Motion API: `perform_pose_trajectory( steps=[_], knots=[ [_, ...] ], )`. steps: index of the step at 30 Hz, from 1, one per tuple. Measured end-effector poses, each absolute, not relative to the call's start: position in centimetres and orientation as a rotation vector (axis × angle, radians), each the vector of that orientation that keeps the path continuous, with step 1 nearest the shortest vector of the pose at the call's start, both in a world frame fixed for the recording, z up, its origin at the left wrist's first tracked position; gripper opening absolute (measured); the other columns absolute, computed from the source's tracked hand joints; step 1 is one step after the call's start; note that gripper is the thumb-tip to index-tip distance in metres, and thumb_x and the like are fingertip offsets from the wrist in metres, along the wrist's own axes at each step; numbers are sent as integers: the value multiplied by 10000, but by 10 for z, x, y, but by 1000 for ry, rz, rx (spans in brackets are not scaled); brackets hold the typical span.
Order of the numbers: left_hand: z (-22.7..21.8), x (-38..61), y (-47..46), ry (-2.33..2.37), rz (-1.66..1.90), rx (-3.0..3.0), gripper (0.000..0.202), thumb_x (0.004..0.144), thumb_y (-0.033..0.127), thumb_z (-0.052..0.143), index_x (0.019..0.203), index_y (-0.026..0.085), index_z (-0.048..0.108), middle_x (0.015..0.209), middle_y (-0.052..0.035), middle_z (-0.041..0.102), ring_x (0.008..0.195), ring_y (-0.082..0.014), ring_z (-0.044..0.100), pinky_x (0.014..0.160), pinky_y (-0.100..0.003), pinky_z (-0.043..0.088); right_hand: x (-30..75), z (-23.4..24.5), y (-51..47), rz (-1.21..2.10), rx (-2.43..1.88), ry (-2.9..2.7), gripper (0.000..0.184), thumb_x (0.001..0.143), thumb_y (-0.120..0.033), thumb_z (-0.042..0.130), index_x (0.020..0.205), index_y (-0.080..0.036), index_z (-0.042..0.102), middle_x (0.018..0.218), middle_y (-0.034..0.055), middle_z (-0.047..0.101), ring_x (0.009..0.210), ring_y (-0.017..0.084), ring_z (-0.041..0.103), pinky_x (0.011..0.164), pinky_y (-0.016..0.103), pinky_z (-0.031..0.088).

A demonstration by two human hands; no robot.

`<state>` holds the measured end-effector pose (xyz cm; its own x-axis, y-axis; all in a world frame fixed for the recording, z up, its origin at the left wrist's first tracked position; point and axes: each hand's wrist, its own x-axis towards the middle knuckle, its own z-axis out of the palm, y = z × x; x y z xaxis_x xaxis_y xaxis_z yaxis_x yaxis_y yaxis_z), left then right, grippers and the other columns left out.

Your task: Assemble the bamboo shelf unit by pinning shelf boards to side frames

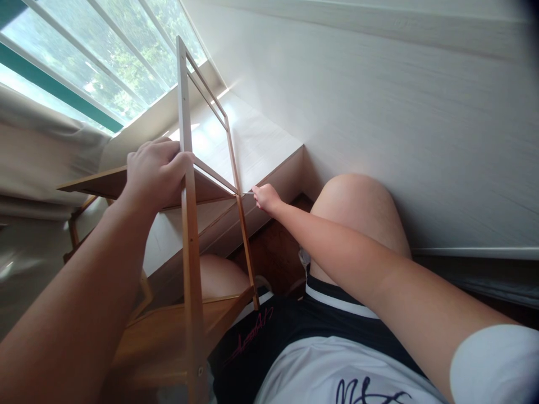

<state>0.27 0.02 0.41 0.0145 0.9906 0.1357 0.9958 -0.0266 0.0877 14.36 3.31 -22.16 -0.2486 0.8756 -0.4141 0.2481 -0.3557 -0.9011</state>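
A wooden shelf frame [191, 241] with slim posts, crossbars and flat boards stands tilted between my legs. My left hand [156, 168] is closed around its nearer post, fingers on the far side and thumb across the front. My right hand [266, 198] pinches a thin metal tool [248, 193], a straight shaft whose tip meets the farther post [239, 196] where a shelf board [164, 188] joins it. The tool's handle end is hidden inside my fingers. A lower shelf board [155, 336] rests near my lap. Small screw holes dot the nearer post.
Behind the frame is a pale window ledge [265, 140] under a barred window [105, 56]. A white wall [379, 112] rises on the right. A curtain [42, 146] hangs at the left. My bare knee [357, 219] is beside my right forearm.
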Motion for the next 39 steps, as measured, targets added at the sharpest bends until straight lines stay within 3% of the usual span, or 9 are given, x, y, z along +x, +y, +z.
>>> perform_pose_trajectory(
  steps=[7, 23, 29, 33, 39],
  knots=[
    [4, 2, 1, -2168, -236, -2209, 298, 822, 329, 429, 580, 182, 336, 672, 18, 376, 640, -135, 330, 593, -310, 197, 143, -232, 33, 1509, -1476, -1510, 421, 897, -420, 453, 547, -193, 504, 477, 46, 537, 549, 176, 575, 573, 252, 374],
    [4, 3, 0, -2171, -217, -2206, 295, 826, 338, 421, 590, 182, 336, 685, 11, 381, 644, -136, 335, 600, -307, 201, 145, -236, 28, 1406, -1376, -1631, 471, 932, -463, 388, 550, -196, 460, 480, 4, 508, 466, 124, 484, 507, 232, 316],
    [5, 4, 0, -2188, -230, -2212, 305, 827, 353, 426, 589, 187, 333, 679, 4, 390, 638, -143, 338, 595, -313, 204, 144, -237, 30, 1382, -1424, -1676, 464, 959, -426, 362, 582, -192, 498, 501, 8, 526, 506, 132, 521, 524, 225, 322],
    [5, 4, 0, -2181, -230, -2205, 295, 821, 348, 420, 591, 186, 332, 675, 5, 390, 638, -140, 337, 593, -313, 205, 148, -234, 29, 1322, -1444, -1733, 439, 960, -440, 401, 645, -181, 562, 639, 57, 630, 642, 161, 579, 578, 232, 330],
    [4, 4, 0, -2198, -240, -2196, 290, 810, 350, 421, 590, 182, 334, 670, 11, 384, 640, -134, 337, 597, -308, 201, 156, -226, 22, 1036, -1493, -1977, 436, 977, -504, 356, 878, -205, 659, 864, 105, 709, 781, 214, 607, 607, 260, 304]
  ],
)
